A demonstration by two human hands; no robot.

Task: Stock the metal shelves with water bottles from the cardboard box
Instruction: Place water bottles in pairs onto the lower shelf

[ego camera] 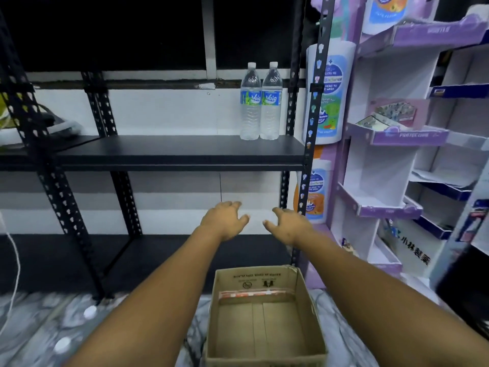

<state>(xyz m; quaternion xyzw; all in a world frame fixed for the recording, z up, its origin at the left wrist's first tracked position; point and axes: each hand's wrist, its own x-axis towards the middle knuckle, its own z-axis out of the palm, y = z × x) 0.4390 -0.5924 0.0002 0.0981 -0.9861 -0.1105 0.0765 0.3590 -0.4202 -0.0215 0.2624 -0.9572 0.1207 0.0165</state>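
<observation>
Hands reach forward side by side, held out in the air above the cardboard box (264,313) and in front of the metal shelves (169,152). The left hand (225,221) has its fingers spread and relaxed, gripping nothing; the right hand (287,225) mirrors it, fingers loosely extended, also bare of any load. The two hands sit near each other with a small gap between the thumbs, neither touching the other nor the rack.

Two water bottles (260,102) stand upright on the dark shelf board, at its right end, just beside the rear right upright. They touch or nearly touch one another, white caps on, blue and green labels facing out. The rest of that board is bare dark surface.

The cardboard box sits open on the floor below the forearms, its flaps folded inward; its inner bottom shows only brown card and a strip of tape along the far wall. It lies just in front of the lower shelf (158,255) of the rack.

To the right stands a purple display stand (397,133) with white compartments, holding a few packets, and printed bottle graphics (328,94) on its side. A white cable (14,260) hangs at the left edge.
</observation>
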